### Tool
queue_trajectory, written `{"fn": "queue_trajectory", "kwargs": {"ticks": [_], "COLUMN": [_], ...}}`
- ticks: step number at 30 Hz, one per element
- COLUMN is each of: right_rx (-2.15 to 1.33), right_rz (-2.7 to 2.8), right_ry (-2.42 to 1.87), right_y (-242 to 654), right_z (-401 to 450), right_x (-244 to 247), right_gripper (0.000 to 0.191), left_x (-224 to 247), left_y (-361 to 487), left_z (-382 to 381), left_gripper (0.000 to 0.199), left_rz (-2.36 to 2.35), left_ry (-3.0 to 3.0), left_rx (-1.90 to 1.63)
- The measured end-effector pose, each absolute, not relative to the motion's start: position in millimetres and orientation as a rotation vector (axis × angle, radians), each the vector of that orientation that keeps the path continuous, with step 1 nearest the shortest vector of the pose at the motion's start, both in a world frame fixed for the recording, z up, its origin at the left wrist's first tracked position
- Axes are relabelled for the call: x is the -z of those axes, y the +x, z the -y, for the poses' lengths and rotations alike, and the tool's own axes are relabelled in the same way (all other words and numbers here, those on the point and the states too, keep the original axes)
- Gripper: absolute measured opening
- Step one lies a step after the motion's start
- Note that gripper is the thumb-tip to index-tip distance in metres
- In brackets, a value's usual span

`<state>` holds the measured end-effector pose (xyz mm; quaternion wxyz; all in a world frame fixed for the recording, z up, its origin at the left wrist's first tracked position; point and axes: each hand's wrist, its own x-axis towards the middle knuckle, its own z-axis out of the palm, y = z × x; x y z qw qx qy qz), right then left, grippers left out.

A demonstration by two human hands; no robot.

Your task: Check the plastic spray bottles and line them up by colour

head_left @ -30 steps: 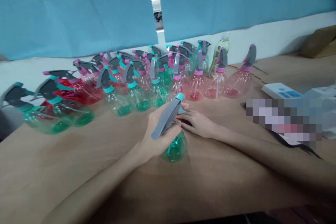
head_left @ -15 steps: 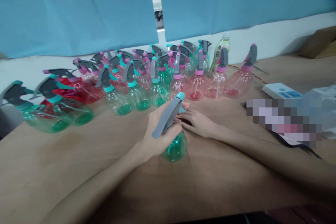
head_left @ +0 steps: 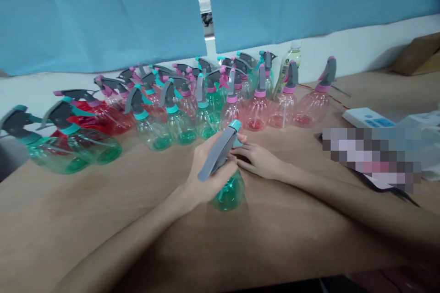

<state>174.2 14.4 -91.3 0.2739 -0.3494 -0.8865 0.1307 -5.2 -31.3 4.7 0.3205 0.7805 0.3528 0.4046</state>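
My left hand [head_left: 213, 187] is wrapped around the neck of a spray bottle [head_left: 229, 194] with a clear green body. Its grey trigger head leans up to the right and ends in a teal nozzle. The bottle stands on the table in front of me. Close by on the right, my right hand [head_left: 259, 160] lies low over the tabletop, its fingers stretched toward the bottle and a gap showing between them. The fingertips are partly hidden behind the left hand and bottle, so I cannot tell if they touch it.
Several green and pink spray bottles [head_left: 256, 112] stand in rows across the wooden table [head_left: 137, 219]. Behind them is a drink bottle [head_left: 292, 62]. A white power strip [head_left: 367, 118], a blurred-out flat item [head_left: 371, 158] and a cardboard box [head_left: 417, 57] are on the right.
Both hands and the spray bottle keep the same pose. Only a very slight shift of the whole view shows.
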Motion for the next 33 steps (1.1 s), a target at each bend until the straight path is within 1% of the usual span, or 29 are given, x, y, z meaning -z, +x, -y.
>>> {"fn": "queue_trajectory", "kwargs": {"ticks": [6, 13, 22, 31, 33], "right_rx": [-0.343, -0.31, -0.322, -0.35, -0.342], "right_rz": [2.385, 2.365, 2.364, 2.381, 2.376], "right_ry": [-0.944, -0.955, -0.931, -0.917, -0.919], "right_y": [174, 174, 174, 175, 175], "right_z": [-13, -12, -14, -17, -17], "right_x": [89, 89, 92, 94, 94], "right_gripper": [0.028, 0.026, 0.024, 0.028, 0.029], "left_x": [-7, -15, -10, -12, -11], "left_y": [-5, -6, -8, -7, -7], "left_z": [32, 34, 33, 33, 32], "left_gripper": [0.034, 0.02, 0.012, 0.014, 0.017], "left_rz": [-0.949, -0.966, -0.923, -0.914, -0.929], "left_ry": [2.057, 2.075, 2.044, 2.068, 2.053], "left_rx": [-1.06, -1.033, -1.05, -1.066, -1.057]}}
